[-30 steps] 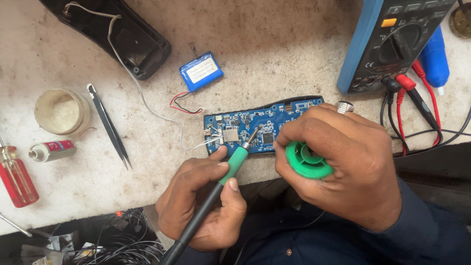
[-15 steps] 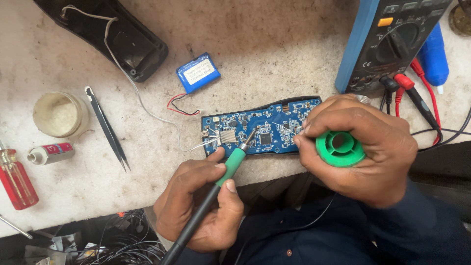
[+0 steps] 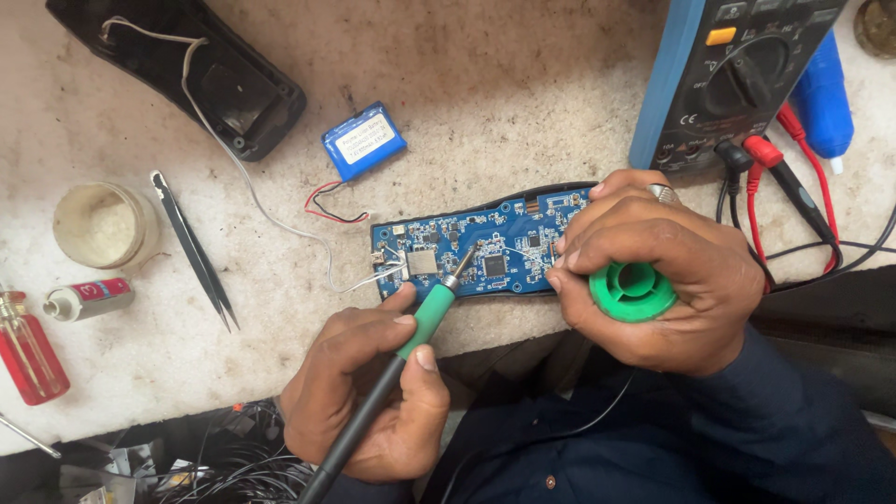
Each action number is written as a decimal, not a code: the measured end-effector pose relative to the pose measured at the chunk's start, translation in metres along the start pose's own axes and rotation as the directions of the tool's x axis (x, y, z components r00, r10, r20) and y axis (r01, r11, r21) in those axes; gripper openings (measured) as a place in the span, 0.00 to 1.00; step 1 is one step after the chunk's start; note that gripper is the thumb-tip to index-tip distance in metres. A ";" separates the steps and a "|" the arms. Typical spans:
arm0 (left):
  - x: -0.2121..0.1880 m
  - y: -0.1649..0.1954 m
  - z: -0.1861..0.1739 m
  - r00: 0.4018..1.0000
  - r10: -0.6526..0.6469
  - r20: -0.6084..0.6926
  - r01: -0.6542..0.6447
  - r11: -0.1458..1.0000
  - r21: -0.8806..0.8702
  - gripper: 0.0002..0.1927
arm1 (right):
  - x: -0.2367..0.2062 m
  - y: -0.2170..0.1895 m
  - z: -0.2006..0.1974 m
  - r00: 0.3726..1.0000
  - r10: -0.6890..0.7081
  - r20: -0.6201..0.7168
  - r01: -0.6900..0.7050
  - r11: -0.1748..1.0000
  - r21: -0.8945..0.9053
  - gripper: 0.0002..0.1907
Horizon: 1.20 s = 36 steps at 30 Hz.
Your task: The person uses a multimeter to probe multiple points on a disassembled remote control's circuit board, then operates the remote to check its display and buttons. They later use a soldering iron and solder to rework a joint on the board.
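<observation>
A long blue circuit board (image 3: 485, 247) lies near the bench's front edge. My left hand (image 3: 369, 392) grips a soldering iron with a green collar (image 3: 425, 322); its tip rests on the middle of the board. My right hand (image 3: 653, 271) is closed around a green solder spool (image 3: 633, 291), with its fingertips at the board's right end. A thin strand runs from those fingertips toward the iron's tip. A small blue battery pack (image 3: 364, 140) sits behind the board, joined to it by red and black leads.
A blue multimeter (image 3: 723, 75) with red and black probes (image 3: 779, 177) stands at the back right. A black casing (image 3: 187, 70) lies at the back left. Black tweezers (image 3: 196, 250), a round tub (image 3: 98, 224), a small tube (image 3: 89, 299) and a red screwdriver (image 3: 33, 350) are on the left.
My right hand has turned the green spool so its open face points up and has shifted slightly right along the board. The left hand and iron have hardly moved.
</observation>
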State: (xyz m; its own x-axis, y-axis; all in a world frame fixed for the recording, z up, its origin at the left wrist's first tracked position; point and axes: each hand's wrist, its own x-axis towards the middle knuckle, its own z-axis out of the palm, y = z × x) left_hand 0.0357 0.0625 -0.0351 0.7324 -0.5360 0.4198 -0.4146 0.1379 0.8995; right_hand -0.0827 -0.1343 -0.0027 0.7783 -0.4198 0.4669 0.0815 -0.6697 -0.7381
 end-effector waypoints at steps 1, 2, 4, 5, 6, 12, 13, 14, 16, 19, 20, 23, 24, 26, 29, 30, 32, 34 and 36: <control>0.000 0.001 -0.001 1.000 -0.002 0.018 0.002 1.000 0.011 0.11 | 0.000 0.000 0.000 1.000 -0.002 0.007 0.002 1.000 0.001 0.15; 0.001 0.001 -0.002 0.999 -0.003 0.038 0.002 1.000 0.020 0.11 | 0.000 0.000 0.000 1.000 -0.004 0.011 0.004 1.000 -0.001 0.15; 0.000 0.002 -0.001 1.000 -0.015 0.021 0.015 0.999 0.029 0.11 | 0.000 0.000 0.000 1.000 -0.007 0.015 0.007 1.000 -0.005 0.15; -0.001 0.002 -0.001 1.000 -0.022 0.011 0.021 0.999 0.036 0.11 | 0.000 0.000 0.000 1.000 -0.009 0.015 0.009 1.000 -0.003 0.15; -0.001 0.002 -0.002 0.999 -0.029 0.018 0.028 0.999 0.038 0.11 | 0.000 0.001 0.000 1.000 -0.012 0.016 0.012 1.000 -0.002 0.15; -0.001 0.002 -0.005 0.997 -0.035 0.062 0.032 0.998 0.047 0.12 | -0.001 0.001 0.000 1.000 -0.008 0.026 0.008 1.000 0.000 0.15; -0.001 0.002 -0.006 0.997 -0.035 0.070 0.032 0.998 0.049 0.12 | -0.001 0.001 0.000 1.000 -0.005 0.026 0.004 1.000 0.002 0.15; 0.000 0.002 -0.007 0.996 -0.034 0.078 0.030 0.998 0.050 0.11 | 0.000 0.001 0.000 1.000 -0.002 0.026 0.002 1.000 0.004 0.15; -0.001 0.002 -0.006 0.997 -0.032 0.067 0.028 0.998 0.056 0.12 | -0.001 0.001 0.000 1.000 0.004 0.024 -0.004 1.000 0.005 0.15; -0.002 0.002 -0.003 0.999 -0.028 0.034 0.026 0.999 0.047 0.12 | 0.000 0.001 0.000 1.000 0.003 0.022 -0.003 1.000 -0.001 0.15; -0.003 0.002 -0.002 0.999 -0.028 0.030 0.026 0.998 0.051 0.12 | 0.000 0.001 0.000 1.000 -0.002 0.026 0.002 1.000 -0.004 0.15; -0.003 0.001 -0.004 0.999 -0.029 0.042 0.026 0.998 0.061 0.12 | -0.001 0.001 0.000 0.999 -0.009 0.031 0.010 1.000 -0.011 0.15; -0.003 0.001 -0.005 0.998 -0.029 0.050 0.026 0.998 0.061 0.12 | -0.001 0.001 0.000 0.999 -0.011 0.031 0.012 1.000 -0.012 0.15; -0.002 -0.001 -0.007 0.997 -0.028 0.066 0.025 0.998 0.051 0.11 | -0.001 0.002 0.001 1.000 -0.011 0.024 0.011 1.000 -0.004 0.15; -0.003 -0.002 -0.008 0.998 -0.038 0.042 0.040 0.998 -0.051 0.12 | -0.001 0.002 0.000 1.000 -0.009 0.024 0.009 1.000 -0.003 0.15; -0.004 -0.001 -0.009 0.999 -0.034 0.037 0.035 0.999 -0.026 0.12 | -0.001 0.003 0.000 1.000 -0.007 0.026 0.007 1.000 -0.002 0.15; -0.005 -0.001 -0.006 0.999 -0.029 0.033 0.029 1.000 0.009 0.11 | -0.002 0.002 0.000 1.000 -0.003 0.025 0.003 1.000 -0.004 0.15; -0.006 -0.001 -0.005 0.999 -0.031 0.035 0.030 0.999 0.029 0.11 | -0.003 0.002 0.000 1.000 0.002 0.025 -0.002 1.000 -0.005 0.15; -0.006 0.000 -0.004 0.999 -0.030 0.037 0.029 0.999 0.041 0.11 | -0.002 0.002 0.000 1.000 0.008 0.025 -0.008 1.000 -0.006 0.15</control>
State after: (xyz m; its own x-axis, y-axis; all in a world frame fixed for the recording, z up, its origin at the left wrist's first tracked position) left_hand 0.0342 0.0691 -0.0373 0.7242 -0.5702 0.3877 -0.4152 0.0882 0.9054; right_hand -0.0844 -0.1348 -0.0057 0.7943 -0.4099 0.4483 0.0714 -0.6699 -0.7390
